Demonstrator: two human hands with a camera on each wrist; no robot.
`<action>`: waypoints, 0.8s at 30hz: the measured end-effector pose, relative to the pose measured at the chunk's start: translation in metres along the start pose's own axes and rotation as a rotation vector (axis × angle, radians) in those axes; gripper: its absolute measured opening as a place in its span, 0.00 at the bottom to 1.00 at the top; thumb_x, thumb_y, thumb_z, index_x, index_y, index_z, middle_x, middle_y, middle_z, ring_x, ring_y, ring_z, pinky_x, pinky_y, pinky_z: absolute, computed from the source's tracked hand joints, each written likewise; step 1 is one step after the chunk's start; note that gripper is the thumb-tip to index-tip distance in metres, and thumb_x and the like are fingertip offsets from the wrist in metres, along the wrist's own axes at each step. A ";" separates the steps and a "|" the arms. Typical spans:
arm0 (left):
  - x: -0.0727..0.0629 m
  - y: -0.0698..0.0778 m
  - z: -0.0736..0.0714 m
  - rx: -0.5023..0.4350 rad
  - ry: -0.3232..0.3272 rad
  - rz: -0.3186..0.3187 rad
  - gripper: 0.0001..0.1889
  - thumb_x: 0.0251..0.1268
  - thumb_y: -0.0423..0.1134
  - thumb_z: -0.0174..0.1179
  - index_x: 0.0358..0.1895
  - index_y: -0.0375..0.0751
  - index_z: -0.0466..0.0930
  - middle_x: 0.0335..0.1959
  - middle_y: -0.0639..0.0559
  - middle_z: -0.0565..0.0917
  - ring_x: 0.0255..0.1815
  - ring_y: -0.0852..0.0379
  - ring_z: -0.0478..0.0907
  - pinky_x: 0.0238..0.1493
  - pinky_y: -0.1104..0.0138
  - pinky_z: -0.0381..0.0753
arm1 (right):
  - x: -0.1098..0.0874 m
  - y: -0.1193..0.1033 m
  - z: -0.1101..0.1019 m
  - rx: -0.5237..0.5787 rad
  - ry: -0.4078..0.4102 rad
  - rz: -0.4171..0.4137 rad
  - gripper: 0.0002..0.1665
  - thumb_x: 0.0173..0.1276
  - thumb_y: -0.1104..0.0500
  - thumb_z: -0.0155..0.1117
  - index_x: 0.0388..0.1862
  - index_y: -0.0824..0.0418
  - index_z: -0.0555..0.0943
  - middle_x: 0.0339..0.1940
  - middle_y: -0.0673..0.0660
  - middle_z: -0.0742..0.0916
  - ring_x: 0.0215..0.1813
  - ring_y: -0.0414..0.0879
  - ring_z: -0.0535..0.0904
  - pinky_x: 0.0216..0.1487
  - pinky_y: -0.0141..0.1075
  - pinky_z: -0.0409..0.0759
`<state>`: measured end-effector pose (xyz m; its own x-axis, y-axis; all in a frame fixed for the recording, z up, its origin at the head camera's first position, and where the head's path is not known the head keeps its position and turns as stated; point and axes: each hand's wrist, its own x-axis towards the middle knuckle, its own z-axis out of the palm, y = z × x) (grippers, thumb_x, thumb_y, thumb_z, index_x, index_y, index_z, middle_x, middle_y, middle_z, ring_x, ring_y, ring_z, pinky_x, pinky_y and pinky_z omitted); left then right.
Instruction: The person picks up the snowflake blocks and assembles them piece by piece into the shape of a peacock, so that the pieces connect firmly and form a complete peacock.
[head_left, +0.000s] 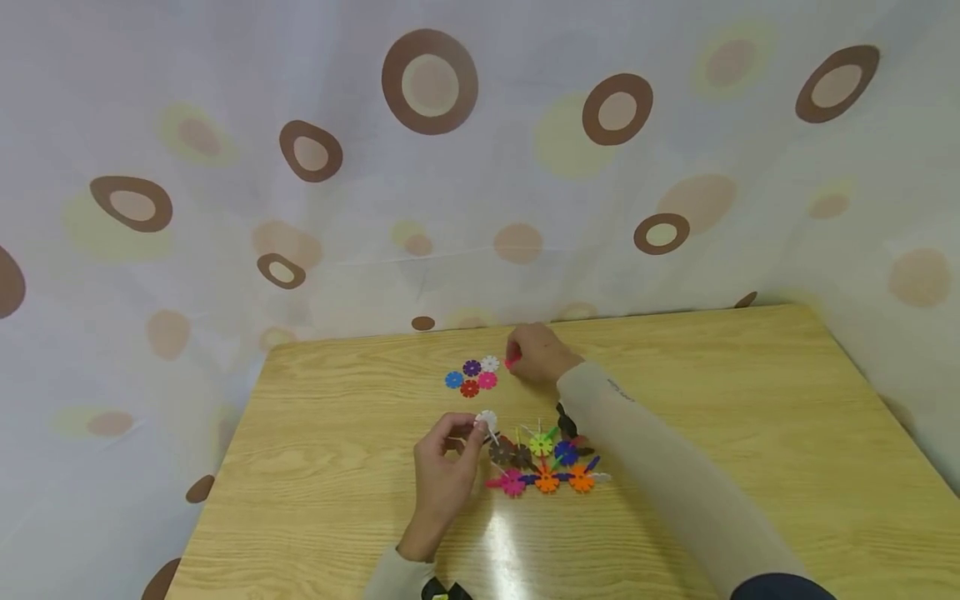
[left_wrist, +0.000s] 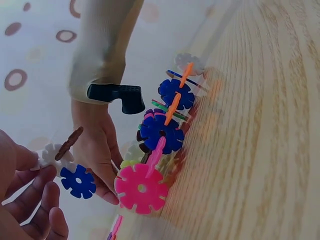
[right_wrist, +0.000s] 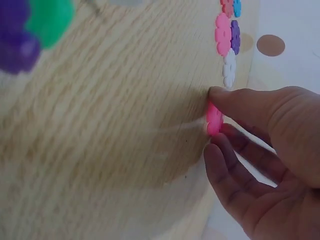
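Note:
My left hand (head_left: 442,479) pinches a white notched plastic disc (head_left: 486,418) between thumb and fingers. In the left wrist view, a brown disc (left_wrist: 69,143) and a blue disc (left_wrist: 70,181) are joined to that white one. At the table's far side my right hand (head_left: 542,357) has thumb and fingertips on a pink notched disc (right_wrist: 214,120), lying against the wood. Just right of the left hand stands a built cluster of interlocked discs (head_left: 547,482), with pink, orange, blue, yellow and black pieces; the right forearm partly covers its right end.
Left of the right hand lie several loose discs: white (head_left: 490,363), purple (head_left: 471,367), pink (head_left: 487,380), blue (head_left: 453,380) and red (head_left: 469,388). The wooden table (head_left: 337,467) ends at a wall hung with spotted cloth (head_left: 480,167).

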<state>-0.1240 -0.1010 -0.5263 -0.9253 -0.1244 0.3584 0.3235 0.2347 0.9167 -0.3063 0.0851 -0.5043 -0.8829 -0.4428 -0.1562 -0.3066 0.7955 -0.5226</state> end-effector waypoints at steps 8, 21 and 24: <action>0.000 0.003 0.000 -0.053 -0.019 -0.054 0.03 0.73 0.28 0.70 0.43 0.40 0.89 0.37 0.43 0.92 0.39 0.65 0.84 0.40 0.72 0.85 | -0.020 0.016 -0.005 0.143 0.010 -0.007 0.05 0.65 0.63 0.80 0.37 0.60 0.91 0.37 0.56 0.91 0.40 0.47 0.83 0.47 0.40 0.85; 0.003 0.008 -0.005 -0.208 -0.065 -0.237 0.05 0.74 0.27 0.67 0.45 0.26 0.86 0.39 0.31 0.91 0.35 0.62 0.86 0.41 0.70 0.89 | -0.091 -0.013 -0.016 0.322 0.149 -0.168 0.10 0.80 0.59 0.70 0.52 0.57 0.94 0.49 0.54 0.96 0.47 0.50 0.92 0.49 0.39 0.93; 0.004 0.009 -0.006 -0.244 -0.080 -0.325 0.07 0.76 0.29 0.66 0.46 0.23 0.85 0.38 0.38 0.93 0.34 0.61 0.86 0.39 0.71 0.88 | -0.108 -0.019 -0.013 0.444 0.125 -0.219 0.11 0.81 0.61 0.68 0.55 0.56 0.93 0.50 0.56 0.96 0.49 0.58 0.93 0.48 0.43 0.94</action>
<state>-0.1232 -0.1057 -0.5158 -0.9963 -0.0771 0.0373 0.0405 -0.0408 0.9983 -0.2098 0.1229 -0.4666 -0.8592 -0.5048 0.0839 -0.3319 0.4250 -0.8421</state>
